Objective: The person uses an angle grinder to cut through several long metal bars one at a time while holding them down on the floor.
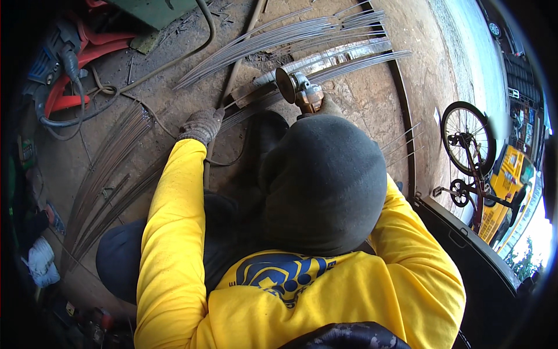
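My left hand [200,125], in a grey knit glove, is closed around the ends of thin metal rods [235,118] low over the ground. In my right hand [330,107], gloved and partly hidden behind my raised dark knee [325,186], is an angle grinder [310,98]. Its round disc [286,85] stands near the rods and a long metal bar [325,60] that lies crosswise ahead of me. Whether the disc touches anything I cannot make out. Just short of the bar is my dark boot [267,128].
More rods lie beyond the bar [261,43] and in a bundle at left [110,168]. A hose [180,58] and cables run near a red-and-blue machine [64,70]. At right are a metal rail [401,104], a bicycle [468,139] and a yellow vehicle [511,186].
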{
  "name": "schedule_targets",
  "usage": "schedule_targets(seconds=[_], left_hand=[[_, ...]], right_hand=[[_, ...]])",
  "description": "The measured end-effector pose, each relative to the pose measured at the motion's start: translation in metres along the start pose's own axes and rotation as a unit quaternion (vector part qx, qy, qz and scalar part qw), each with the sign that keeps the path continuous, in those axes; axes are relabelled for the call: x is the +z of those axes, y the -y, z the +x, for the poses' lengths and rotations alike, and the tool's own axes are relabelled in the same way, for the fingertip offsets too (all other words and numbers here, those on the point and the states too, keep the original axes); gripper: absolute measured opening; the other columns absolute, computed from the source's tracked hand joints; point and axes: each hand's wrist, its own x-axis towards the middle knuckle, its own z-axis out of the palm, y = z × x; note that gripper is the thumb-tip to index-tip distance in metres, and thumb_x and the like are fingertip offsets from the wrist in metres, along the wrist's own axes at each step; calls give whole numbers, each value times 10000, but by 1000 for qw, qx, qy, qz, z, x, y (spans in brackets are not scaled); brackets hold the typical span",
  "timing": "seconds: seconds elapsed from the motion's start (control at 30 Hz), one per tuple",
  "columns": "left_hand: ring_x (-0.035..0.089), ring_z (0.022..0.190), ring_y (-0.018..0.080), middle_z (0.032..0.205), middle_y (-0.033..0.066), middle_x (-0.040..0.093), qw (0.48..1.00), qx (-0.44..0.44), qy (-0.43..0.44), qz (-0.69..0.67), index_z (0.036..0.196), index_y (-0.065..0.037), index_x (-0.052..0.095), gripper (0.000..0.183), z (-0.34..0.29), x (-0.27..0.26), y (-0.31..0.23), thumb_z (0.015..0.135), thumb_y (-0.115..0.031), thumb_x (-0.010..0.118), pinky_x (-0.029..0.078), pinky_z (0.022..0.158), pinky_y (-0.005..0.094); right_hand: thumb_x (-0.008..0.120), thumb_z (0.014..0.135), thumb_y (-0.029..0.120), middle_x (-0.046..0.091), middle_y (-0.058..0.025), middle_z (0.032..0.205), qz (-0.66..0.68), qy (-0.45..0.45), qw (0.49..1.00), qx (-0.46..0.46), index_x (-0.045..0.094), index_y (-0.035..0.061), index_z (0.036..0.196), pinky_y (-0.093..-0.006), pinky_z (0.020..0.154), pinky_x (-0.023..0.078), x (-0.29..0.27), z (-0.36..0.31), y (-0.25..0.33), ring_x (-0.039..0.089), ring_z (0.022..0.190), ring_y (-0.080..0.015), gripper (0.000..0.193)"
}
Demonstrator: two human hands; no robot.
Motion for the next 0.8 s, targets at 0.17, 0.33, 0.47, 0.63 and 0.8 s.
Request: schedule_targets(seconds=[0.17, 0.33, 0.47, 0.63, 0.8], left_hand=[[567, 1228, 446, 1291, 254, 629, 1000, -2, -15, -1, 1258, -48, 662, 648, 1, 4, 5, 1005, -574, 381, 430, 1065, 515], [570, 1221, 449, 1284, 255, 632, 1000, 7, -22, -11, 1249, -47, 666, 644, 3, 6, 5, 1002, -574, 390, 433, 1060, 515], [572, 1219, 449, 1280, 255, 633, 1000, 4, -23, -13, 1248, -48, 666, 642, 3, 7, 6, 1001, -574, 392, 436, 1057, 514], [574, 1219, 446, 1279, 255, 634, 1000, 5, -14, -10, 1253, -48, 664, 647, 3, 5, 3, 1001, -577, 389, 436, 1057, 512], [575, 1220, 445, 1280, 255, 633, 1000, 2, -23, -3, 1254, -50, 664, 653, 7, 9, 7, 1003, -581, 380, 438, 1055, 511]], right_hand=[[858, 696, 436, 642, -283, 1272, -2, 22, 1000, -5, 429, -32, 1410, -454, 1010, 509, -8, -6, 12, 626, 1215, -412, 955], [867, 676, 432, 644, -277, 1269, -13, 29, 999, -8, 427, -49, 1407, -451, 1009, 511, -13, -7, 15, 635, 1203, -403, 979], [869, 663, 436, 643, -273, 1271, -19, 38, 999, 3, 428, -51, 1406, -456, 1007, 512, -16, -7, 21, 634, 1202, -402, 992], [874, 647, 449, 640, -264, 1284, -40, 32, 999, 8, 424, -10, 1433, -455, 1006, 510, -18, -7, 24, 625, 1215, -407, 1016], [873, 630, 481, 645, -261, 1281, -22, 29, 999, 2, 408, 7, 1458, -450, 1013, 505, -23, -14, 39, 623, 1215, -408, 1062]])
